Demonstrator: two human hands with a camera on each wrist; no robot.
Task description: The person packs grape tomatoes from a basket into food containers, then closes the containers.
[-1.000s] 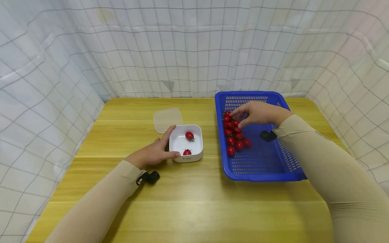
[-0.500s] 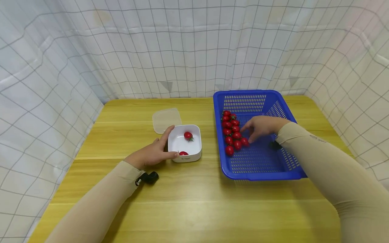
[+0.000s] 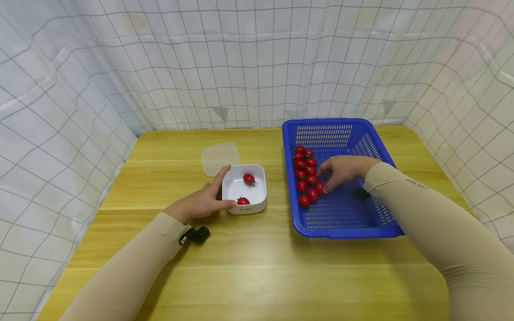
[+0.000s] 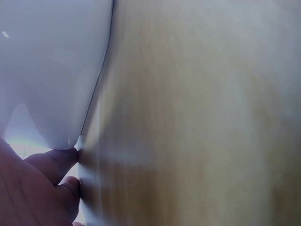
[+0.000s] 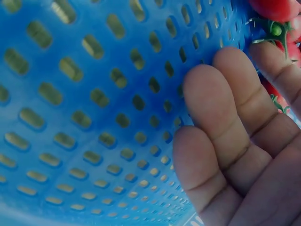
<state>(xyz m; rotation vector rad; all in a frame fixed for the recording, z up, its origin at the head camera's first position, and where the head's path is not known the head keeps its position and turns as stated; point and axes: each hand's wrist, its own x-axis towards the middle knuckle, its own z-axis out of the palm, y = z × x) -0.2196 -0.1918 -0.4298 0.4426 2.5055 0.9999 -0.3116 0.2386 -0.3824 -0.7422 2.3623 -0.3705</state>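
A white square container (image 3: pixel 257 196) stands left of centre on the wooden table (image 3: pixel 249 267), with two cherry tomatoes (image 3: pixel 249 179) in it. My left hand (image 3: pixel 225 189) grips its left wall, index finger along the far side and thumb on the near rim; the left wrist view shows that wall (image 4: pixel 51 70) against my fingers (image 4: pixel 47 165). My right hand (image 3: pixel 322 179) reaches into the blue perforated basket (image 3: pixel 341 214). Its lightly bent fingers (image 5: pixel 221 122) touch the near end of a row of several cherry tomatoes (image 3: pixel 302 171). No tomato is visibly lifted.
A clear plastic lid (image 3: pixel 220 158) lies flat behind the container. The basket takes up the right side of the table. Checked white cloth walls stand on all three sides. Bare tabletop stretches in front of both arms.
My right hand has moved from the far end of the tomato row to its near end and dropped toward the basket floor. The left hand and container have stayed put.
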